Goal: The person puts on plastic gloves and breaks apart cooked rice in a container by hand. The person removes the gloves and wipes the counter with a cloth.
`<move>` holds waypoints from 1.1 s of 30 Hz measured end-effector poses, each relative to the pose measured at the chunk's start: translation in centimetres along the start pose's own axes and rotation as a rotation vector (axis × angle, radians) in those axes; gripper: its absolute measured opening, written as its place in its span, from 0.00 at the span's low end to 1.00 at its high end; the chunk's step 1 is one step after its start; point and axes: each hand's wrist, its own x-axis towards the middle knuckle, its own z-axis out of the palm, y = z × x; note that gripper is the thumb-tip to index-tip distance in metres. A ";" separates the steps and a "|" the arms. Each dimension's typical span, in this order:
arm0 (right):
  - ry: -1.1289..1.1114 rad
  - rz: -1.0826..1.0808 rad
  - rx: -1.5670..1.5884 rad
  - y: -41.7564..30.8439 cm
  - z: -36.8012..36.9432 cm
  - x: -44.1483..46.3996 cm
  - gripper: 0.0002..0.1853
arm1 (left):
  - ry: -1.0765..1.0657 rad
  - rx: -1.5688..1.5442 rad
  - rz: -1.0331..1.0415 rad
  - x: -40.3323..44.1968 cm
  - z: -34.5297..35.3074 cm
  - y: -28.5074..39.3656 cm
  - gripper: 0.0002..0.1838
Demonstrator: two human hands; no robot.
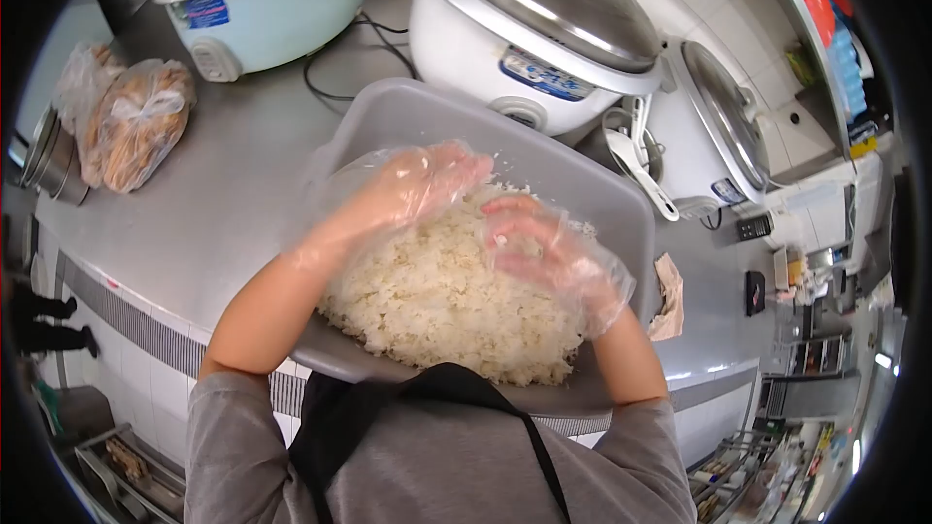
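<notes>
A wide heap of cooked white rice (447,296) lies in a grey plastic tub (388,107) on the steel counter. Both hands wear clear plastic gloves with grains of rice stuck to them. My left hand (427,180) is over the far left part of the heap, its fingers stretched to the right and nothing seen in it. At the right side of the rice is my right hand (539,243), fingers spread and slightly bent, touching or just above the heap. The undersides of both hands are hidden.
Behind the tub stand a light blue rice cooker (282,19), a large white one (456,29) and another white one (680,126). A pot with white-handled utensils (641,155) is between them. Bagged food (146,121) lies left, crumpled paper (668,299) right.
</notes>
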 end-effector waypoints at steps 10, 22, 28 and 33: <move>-0.917 -0.197 -0.494 3.2 16.8 13.3 0.17 | 0.204 0.035 -0.173 4.7 -2.4 -6.9 0.35; -0.350 -0.066 -0.769 -0.8 8.5 1.1 0.23 | -0.242 0.603 -0.367 3.1 -0.8 -5.4 0.46; 0.000 0.586 -0.441 3.3 1.3 0.9 0.31 | -0.404 0.577 -0.408 3.0 0.6 -5.6 0.53; 0.207 0.650 0.282 10.8 -0.9 0.3 0.40 | -0.517 0.507 -0.356 2.0 1.1 -4.3 0.58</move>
